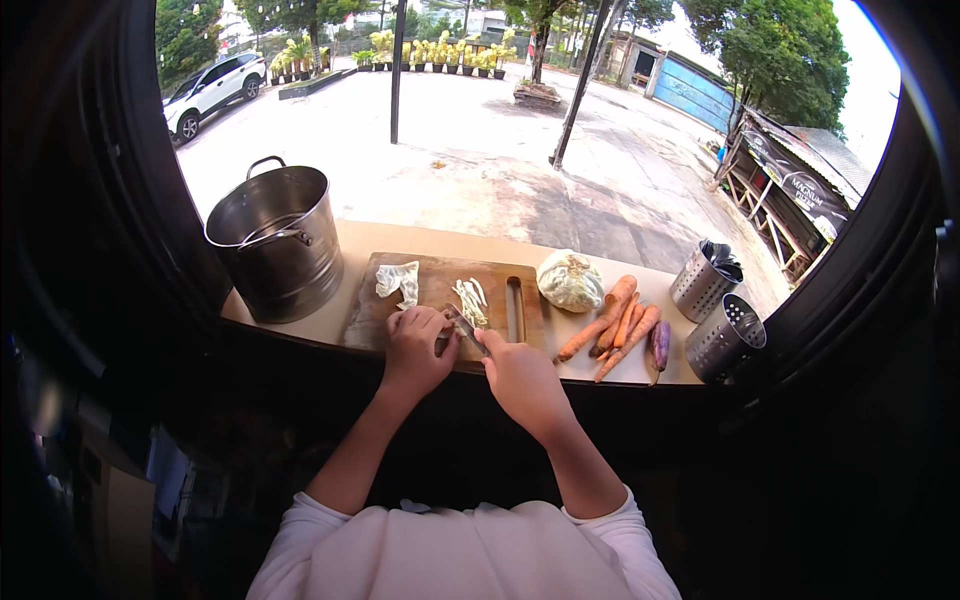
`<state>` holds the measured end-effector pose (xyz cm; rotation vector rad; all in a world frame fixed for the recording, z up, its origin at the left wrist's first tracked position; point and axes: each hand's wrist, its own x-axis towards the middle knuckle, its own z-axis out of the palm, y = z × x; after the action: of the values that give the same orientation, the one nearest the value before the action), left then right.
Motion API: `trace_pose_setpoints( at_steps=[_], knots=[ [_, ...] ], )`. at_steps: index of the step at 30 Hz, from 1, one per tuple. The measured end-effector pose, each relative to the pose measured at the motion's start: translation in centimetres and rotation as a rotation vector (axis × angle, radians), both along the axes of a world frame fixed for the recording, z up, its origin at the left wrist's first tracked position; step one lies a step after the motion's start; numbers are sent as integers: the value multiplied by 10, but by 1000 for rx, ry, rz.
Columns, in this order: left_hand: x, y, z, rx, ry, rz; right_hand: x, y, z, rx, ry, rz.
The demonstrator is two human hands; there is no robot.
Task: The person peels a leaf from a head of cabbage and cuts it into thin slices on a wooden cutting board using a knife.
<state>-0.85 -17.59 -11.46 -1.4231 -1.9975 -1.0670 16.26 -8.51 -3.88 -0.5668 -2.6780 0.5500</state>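
My right hand (pixel 525 385) grips a knife (pixel 466 326), its blade angled up and left over the wooden cutting board (pixel 430 275). Beside the blade, my left hand (pixel 415 350) presses down on the board with bent fingers. Whatever lies beneath those fingers is mostly hidden. Thin pale strips of cabbage (pixel 468 300) lie just beyond the blade. A crumpled pale cabbage leaf piece (pixel 398 278) sits at the board's far left. To the right of the board rests a round, pale head of cabbage (pixel 570 281).
A large metal bucket (pixel 285 250) with handles stands left of the board. Several carrots (pixel 612 325) and a purple vegetable (pixel 660 345) lie at right, near two perforated metal holders (pixel 725 340), the farther one with dark utensils. The counter's far edge faces a paved yard.
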Motion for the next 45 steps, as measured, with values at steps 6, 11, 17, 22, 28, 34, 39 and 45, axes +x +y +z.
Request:
trace_pose_setpoints(
  at_steps=[6, 11, 17, 22, 28, 34, 39, 45],
  knots=[
    [0, 0, -1, -6, -5, 9, 3, -9, -18, -24, 45, -39],
    [0, 1, -4, 24, 2, 19, 3, -11, -20, 2, 27, -57],
    [-1, 1, -3, 41, -1, 19, -4, -7, -11, 58, -26, -26],
    [-1, 2, -5, 38, -28, 22, 3, -9, -20, -11, 22, -41],
    [-1, 2, -4, 43, -17, 27, 0, -4, -18, 9, 36, -10],
    [-1, 3, -5, 49, -11, 44, 1, -6, -23, 43, 20, -16],
    [0, 2, -3, 39, -19, 37, -2, -14, -26, 157, -53, -33],
    [-1, 1, -3, 25, -35, 38, -3, -28, -25, 347, -162, -54]
  ],
)
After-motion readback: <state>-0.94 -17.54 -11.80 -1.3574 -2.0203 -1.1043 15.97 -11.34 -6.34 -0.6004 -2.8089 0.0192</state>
